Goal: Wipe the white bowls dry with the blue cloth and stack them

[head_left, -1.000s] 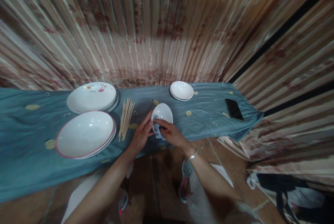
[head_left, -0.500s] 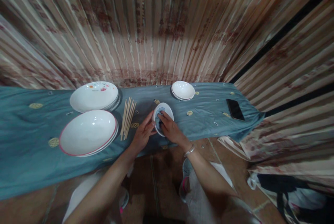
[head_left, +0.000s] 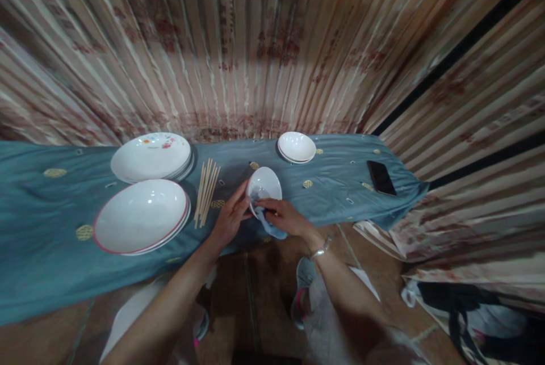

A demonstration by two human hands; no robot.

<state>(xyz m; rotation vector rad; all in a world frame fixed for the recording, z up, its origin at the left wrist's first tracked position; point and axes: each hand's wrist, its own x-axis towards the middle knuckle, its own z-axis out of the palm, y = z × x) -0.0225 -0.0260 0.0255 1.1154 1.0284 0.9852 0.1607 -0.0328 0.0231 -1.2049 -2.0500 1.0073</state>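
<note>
A small white bowl [head_left: 268,179] is tilted toward me, above the near edge of the table. My left hand [head_left: 232,215] grips its left side, with the thumb at the rim and the other fingers partly hidden behind it. In my right hand [head_left: 284,217] is a blue-grey cloth [head_left: 271,229], pressed against the lower inside of the bowl. One end of the cloth hangs out over the near rim. Several wooden chopsticks [head_left: 207,192] lie side by side just left of my left hand.
Large white plates [head_left: 149,158] are stacked at the back left, with red-rimmed bowls [head_left: 140,214] stacked in front. Small white bowls [head_left: 297,146] sit nested behind the right hand. A black phone [head_left: 382,177] lies on the blue tablecloth [head_left: 332,183] at right. A pleated curtain [head_left: 255,70] hangs behind.
My right hand has moved down and toward me from the bowl's centre to its near rim, drawing the cloth partly out. The left hand still holds the bowl.
</note>
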